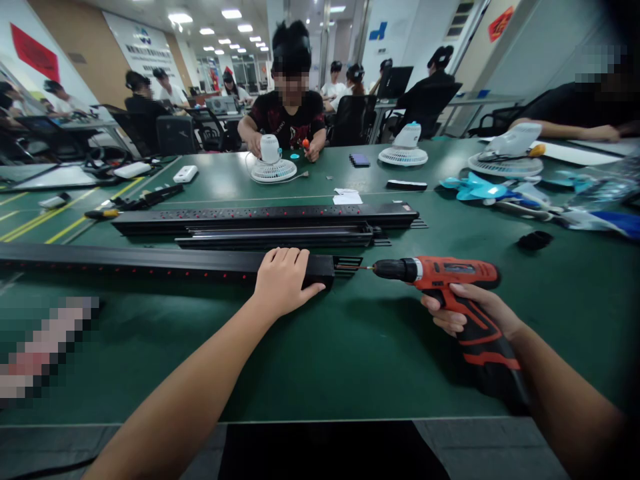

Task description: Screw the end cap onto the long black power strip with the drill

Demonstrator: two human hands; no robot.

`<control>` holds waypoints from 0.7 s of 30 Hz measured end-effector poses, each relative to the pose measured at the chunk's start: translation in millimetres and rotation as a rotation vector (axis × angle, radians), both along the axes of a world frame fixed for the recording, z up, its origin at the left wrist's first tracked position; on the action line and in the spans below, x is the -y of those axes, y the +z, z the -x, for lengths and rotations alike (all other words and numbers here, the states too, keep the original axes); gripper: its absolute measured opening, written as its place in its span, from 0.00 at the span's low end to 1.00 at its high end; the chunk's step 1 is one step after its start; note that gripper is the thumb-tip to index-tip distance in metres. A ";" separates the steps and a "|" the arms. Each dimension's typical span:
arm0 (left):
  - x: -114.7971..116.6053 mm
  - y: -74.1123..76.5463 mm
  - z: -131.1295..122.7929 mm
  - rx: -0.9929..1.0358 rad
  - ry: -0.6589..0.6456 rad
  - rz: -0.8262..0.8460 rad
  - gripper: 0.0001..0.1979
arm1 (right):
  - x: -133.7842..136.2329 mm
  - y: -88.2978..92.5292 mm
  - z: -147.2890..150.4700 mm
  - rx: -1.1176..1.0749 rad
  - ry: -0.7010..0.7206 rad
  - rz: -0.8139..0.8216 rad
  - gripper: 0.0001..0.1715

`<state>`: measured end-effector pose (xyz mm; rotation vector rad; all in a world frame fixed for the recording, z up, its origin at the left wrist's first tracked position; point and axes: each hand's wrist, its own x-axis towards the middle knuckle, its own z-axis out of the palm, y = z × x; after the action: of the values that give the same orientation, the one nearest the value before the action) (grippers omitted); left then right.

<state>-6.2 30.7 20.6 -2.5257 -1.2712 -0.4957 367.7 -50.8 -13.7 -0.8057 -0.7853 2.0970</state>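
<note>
Nearest: 2 bare forearms, then left hand (283,280) clamped over the strip (150,263) close to its right end, fingers across the top, thumb along the near face. Right of the strip, right hand (470,313) wrapped round the grip of a red drill (440,273), bit (367,268) level at the strip's slotted end; actual contact hard to tell. Best done by holding the drill in line with the strip, pressing straight in, squeezing the trigger gently, and bearing down with the left hand to stop any twist or slide. Behind the strip, 2 more black rails (265,217) on the green table (350,360). Farther behind, 3 white fans (273,163), a seated person (290,113) working at 1 of them, others at desks under ceiling lights.
</note>
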 end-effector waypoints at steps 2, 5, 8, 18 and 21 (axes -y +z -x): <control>-0.2 -0.4 0.2 0.008 -0.005 -0.002 0.30 | 0.4 -0.3 0.0 -0.005 -0.013 0.000 0.20; 0.3 0.2 0.3 0.004 -0.007 -0.002 0.30 | 1.0 -1.3 -0.3 -0.012 -0.026 -0.002 0.19; 0.9 1.1 0.2 -0.004 -0.001 0.005 0.31 | 0.6 -1.9 -0.6 -0.005 -0.015 -0.005 0.20; 1.0 1.1 -0.3 -0.009 0.001 -0.013 0.31 | 0.3 -2.1 -1.2 0.033 -0.032 -0.014 0.18; 1.1 1.4 -0.4 -0.009 -0.002 -0.012 0.31 | 0.1 -3.8 -3.0 0.031 -0.016 -0.008 0.20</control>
<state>-5.8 29.6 22.0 -2.5164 -1.2594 -0.4906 370.7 -50.9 -17.5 -0.8388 -0.8006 2.0701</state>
